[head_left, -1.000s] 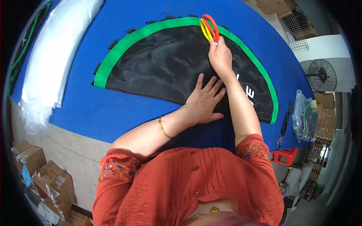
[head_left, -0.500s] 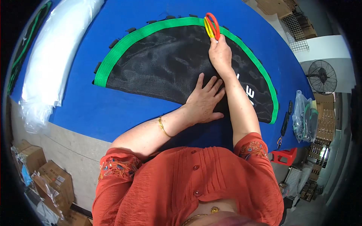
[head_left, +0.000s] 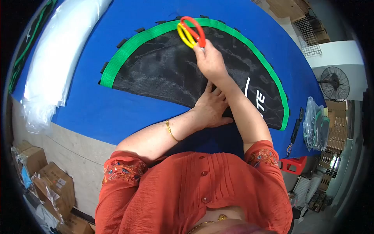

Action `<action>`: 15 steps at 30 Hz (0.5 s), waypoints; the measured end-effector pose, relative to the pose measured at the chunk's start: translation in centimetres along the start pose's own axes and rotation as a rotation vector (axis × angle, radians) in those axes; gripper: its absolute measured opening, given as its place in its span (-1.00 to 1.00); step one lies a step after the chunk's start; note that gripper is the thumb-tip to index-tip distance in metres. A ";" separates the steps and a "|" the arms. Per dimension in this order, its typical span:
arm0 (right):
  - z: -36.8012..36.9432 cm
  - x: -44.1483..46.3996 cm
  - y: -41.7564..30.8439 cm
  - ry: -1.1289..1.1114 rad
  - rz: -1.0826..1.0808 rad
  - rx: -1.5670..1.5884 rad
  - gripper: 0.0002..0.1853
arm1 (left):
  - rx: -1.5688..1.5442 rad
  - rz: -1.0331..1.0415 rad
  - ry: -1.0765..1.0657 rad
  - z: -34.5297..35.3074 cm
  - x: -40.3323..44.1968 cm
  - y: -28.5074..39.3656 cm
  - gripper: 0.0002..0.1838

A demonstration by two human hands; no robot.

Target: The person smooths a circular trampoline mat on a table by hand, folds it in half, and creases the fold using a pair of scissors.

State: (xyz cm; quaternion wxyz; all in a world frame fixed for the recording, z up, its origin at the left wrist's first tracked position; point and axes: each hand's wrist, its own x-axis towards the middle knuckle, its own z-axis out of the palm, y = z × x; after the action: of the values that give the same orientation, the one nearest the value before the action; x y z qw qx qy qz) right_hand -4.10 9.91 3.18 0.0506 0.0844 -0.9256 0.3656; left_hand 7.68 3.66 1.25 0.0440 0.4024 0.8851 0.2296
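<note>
A black mesh piece (head_left: 156, 66) with a wide green border (head_left: 134, 45) lies in a half-round shape on the blue table surface. Dark tabs stick out along its curved edge, and white lettering shows near its right end. My left hand (head_left: 212, 107) rests flat, fingers spread, on the mesh near its straight edge; my right forearm partly covers the fingertips. In my right hand (head_left: 211, 62) is a pair of scissors (head_left: 198, 33), its red and yellow handle loops pointing away from me above the mesh. The blades are hidden in or beneath the hand.
Clear plastic sheeting (head_left: 58, 54) is stacked at the left of the blue table (head_left: 93, 111). At the right edge are a bagged item (head_left: 313, 124) and a black strap-like item (head_left: 297, 128). A fan (head_left: 334, 84), a red stool (head_left: 294, 164) and cardboard boxes (head_left: 56, 185) stand around.
My right hand has swung left with the scissors, from the top right of the green border toward its middle, uncovering more lettering. My left hand stays on the mesh.
</note>
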 end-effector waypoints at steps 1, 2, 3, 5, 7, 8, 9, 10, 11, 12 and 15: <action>0.1 -0.8 -1.0 -0.042 -0.041 0.062 -0.70 | -0.013 -0.009 0.023 0.0 0.0 0.0 0.06; 0.6 -1.2 -1.4 -0.075 -0.082 0.065 -0.70 | -0.027 -0.017 0.047 0.1 -0.1 0.1 0.06; 0.9 -1.3 -1.6 -0.107 -0.122 0.067 -0.69 | -0.040 -0.024 0.072 0.1 -0.1 0.2 0.06; 1.1 -1.2 -1.5 -0.062 -0.145 -0.025 -0.72 | -0.072 -0.029 0.051 -0.4 0.0 0.2 0.05; 1.2 -0.7 -1.3 -0.007 -0.136 -0.116 -0.74 | -0.103 -0.018 0.054 -0.5 -0.2 0.1 0.05; 1.1 -0.2 -1.1 0.027 -0.113 -0.161 -0.74 | -0.117 -0.004 0.066 -0.3 -0.3 -0.1 0.05; 1.0 0.2 -0.9 0.063 -0.091 -0.204 -0.75 | -0.131 0.011 0.077 -0.1 -0.4 -0.3 0.05; 1.0 0.3 -0.7 0.051 -0.060 -0.167 -0.73 | -0.145 0.015 0.061 0.1 -0.2 -0.4 0.03; 1.2 0.1 -0.6 0.043 -0.121 -0.163 -0.74 | -0.141 0.000 0.096 0.5 -0.1 -0.4 0.03; 1.2 -0.6 -0.8 0.035 -0.179 -0.158 -0.74 | -0.140 -0.012 0.129 0.9 -0.1 -0.3 0.02; 1.3 -1.8 -0.9 0.044 -0.280 -0.162 -0.75 | -0.165 -0.017 0.188 1.8 0.0 -0.2 0.02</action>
State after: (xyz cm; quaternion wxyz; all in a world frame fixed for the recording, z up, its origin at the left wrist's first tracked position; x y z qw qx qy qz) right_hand -2.23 8.59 2.53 0.1278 0.2001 -0.9299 0.2809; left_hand 7.98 4.19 -0.43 -0.0044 0.3666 0.8667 0.3382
